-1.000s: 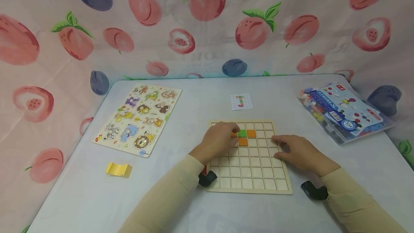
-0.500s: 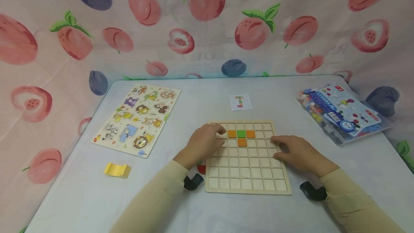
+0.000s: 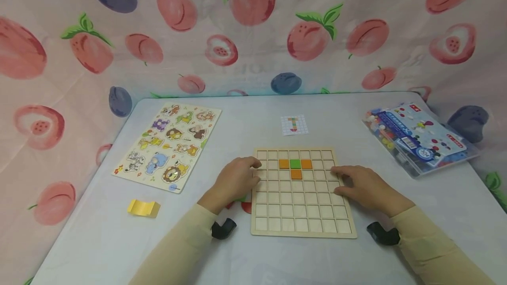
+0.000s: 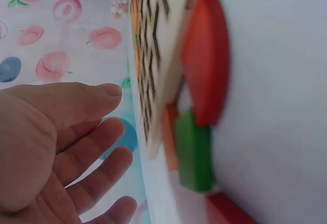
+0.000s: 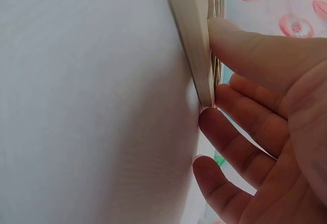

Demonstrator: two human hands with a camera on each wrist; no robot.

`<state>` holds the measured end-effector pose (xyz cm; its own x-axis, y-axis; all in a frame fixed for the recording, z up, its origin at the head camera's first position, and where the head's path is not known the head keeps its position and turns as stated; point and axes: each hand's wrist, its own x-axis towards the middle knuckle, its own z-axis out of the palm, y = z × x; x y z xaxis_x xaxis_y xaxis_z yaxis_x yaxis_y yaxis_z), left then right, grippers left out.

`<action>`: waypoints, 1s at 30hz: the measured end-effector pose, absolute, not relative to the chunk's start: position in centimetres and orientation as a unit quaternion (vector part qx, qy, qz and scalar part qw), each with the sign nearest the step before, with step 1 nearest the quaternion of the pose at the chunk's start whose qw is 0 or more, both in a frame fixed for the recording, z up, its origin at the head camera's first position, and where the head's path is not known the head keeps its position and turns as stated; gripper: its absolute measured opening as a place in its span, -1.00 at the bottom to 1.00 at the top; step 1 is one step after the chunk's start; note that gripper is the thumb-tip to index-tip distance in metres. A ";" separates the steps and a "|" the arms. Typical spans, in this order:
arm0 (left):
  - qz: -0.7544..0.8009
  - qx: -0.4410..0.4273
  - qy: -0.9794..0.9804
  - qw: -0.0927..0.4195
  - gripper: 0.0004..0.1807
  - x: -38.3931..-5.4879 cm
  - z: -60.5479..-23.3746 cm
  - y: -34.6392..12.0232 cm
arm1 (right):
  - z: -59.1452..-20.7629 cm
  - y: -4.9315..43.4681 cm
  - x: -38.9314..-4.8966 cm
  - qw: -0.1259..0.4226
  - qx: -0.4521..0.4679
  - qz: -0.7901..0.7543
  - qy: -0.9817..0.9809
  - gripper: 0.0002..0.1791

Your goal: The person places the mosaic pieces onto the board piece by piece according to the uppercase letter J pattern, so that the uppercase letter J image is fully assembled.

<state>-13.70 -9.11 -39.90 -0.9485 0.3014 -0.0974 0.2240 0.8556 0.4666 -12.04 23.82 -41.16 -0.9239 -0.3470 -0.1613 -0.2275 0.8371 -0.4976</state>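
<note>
A wooden grid board (image 3: 303,212) lies flat on the table. Near its far side sit a green square tile (image 3: 295,163) with an orange tile (image 3: 284,163) to its left, another to its right and one below. My left hand (image 3: 233,181) hovers over the board's left edge, fingers loosely bent and holding nothing. Below that hand lie loose pieces: a red rounded piece (image 4: 207,58), a green block (image 4: 194,152), an orange piece (image 4: 170,134) and part of another red block (image 4: 227,211). My right hand (image 3: 366,188) touches the board's right edge with thumb and fingertips.
Behind the board lies a small pattern card (image 3: 294,125). An animal puzzle board (image 3: 190,144) is at the left, with a yellow curved block (image 3: 144,208) in front of it. At the right stands a clear plastic box (image 3: 420,140) of colourful pieces.
My left hand has drawn back leftward from the upper tiles to the board's left edge, uncovering the left orange tile and a red piece. My right hand stays at the right edge.
</note>
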 end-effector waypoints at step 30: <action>0.232 0.078 0.963 0.112 -0.63 -12.4 -41.0 -13.0 | -41.1 23.9 -12.1 0.124 -0.149 -0.246 0.950 -0.38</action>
